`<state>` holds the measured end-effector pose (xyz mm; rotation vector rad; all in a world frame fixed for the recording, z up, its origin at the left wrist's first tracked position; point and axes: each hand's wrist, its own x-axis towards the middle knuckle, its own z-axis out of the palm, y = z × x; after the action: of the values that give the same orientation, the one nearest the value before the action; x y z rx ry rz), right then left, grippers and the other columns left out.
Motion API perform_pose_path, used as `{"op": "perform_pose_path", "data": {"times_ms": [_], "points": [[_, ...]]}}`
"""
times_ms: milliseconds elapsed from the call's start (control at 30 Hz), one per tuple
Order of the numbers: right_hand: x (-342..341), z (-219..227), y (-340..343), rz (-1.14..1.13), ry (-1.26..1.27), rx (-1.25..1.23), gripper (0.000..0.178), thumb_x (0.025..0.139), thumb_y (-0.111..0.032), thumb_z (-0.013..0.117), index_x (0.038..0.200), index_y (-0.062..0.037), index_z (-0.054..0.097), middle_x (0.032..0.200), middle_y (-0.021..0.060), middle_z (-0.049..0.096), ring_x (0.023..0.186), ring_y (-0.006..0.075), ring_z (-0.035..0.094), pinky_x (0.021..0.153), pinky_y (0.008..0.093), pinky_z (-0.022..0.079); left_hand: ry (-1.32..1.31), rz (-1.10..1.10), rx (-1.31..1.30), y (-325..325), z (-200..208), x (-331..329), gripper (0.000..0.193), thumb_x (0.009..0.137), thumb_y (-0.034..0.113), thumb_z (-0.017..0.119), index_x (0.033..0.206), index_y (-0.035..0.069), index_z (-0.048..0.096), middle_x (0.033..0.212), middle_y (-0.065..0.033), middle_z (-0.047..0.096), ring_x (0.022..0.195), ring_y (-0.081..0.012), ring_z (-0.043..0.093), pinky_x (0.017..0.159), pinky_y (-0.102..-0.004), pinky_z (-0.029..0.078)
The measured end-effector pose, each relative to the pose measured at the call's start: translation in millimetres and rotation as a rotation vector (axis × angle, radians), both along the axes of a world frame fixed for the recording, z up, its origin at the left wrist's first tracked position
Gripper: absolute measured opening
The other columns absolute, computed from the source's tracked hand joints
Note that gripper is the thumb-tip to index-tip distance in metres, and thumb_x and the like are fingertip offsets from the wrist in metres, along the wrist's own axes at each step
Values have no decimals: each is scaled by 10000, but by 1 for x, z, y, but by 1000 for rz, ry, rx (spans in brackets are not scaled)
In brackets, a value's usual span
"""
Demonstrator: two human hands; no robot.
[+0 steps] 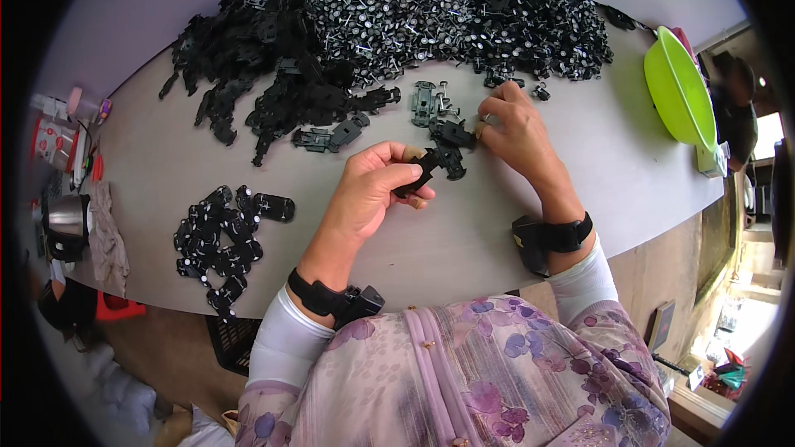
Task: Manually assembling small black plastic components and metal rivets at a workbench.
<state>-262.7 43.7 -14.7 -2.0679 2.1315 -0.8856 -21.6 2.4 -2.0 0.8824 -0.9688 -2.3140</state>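
Now, in the head view, your pale grey table (443,257) runs back to a lilac wall (157,4), with brown floor (170,343) showing at lower left. A rumpled beige cloth (108,236) drapes over its left edge. By the right edge a lime bowl (681,87) stands tipped; below the near edge is a black crate (226,343), its contents too dark to tell. Along the wall lie a matt black chassis heap (240,41), a glinting wheel heap (397,8) with thin metal axles, and a darker wheel heap (542,29). Wheeled chassis (219,236) cluster left of your left forearm. Your left hand (368,182) pinches a black part (421,175) over the table's middle. Your right hand (520,136) has curled fingers just beside loose chassis (453,134); whether they grip anything cannot be told.
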Motion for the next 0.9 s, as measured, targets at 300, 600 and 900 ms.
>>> {"op": "perform_pose_path", "data": {"times_ms": [300,600,900], "points": [[17,20,6,92,-350,51,162,722,-26,677,880,-5,646,876,101,561,709,211,588,643,318,492,-5,205,-344,2,-6,3,129,816,13,664,937,16,621,776,-37,641,641,-112,618,551,-223,496],[66,23,28,486,-460,-104,271,689,51,681,939,-20,604,988,108,557,749,224,626,615,313,540,29,152,-37,2,3,0,225,853,21,558,1071,-20,518,807,-80,617,594,-147,636,472,-244,523],[63,20,26,500,-422,-127,277,645,65,672,898,-23,599,970,120,563,784,276,618,645,348,525,-52,-102,-153,2,-3,3,141,913,127,584,946,-9,592,803,-86,654,611,-136,638,493,-237,501]]}}
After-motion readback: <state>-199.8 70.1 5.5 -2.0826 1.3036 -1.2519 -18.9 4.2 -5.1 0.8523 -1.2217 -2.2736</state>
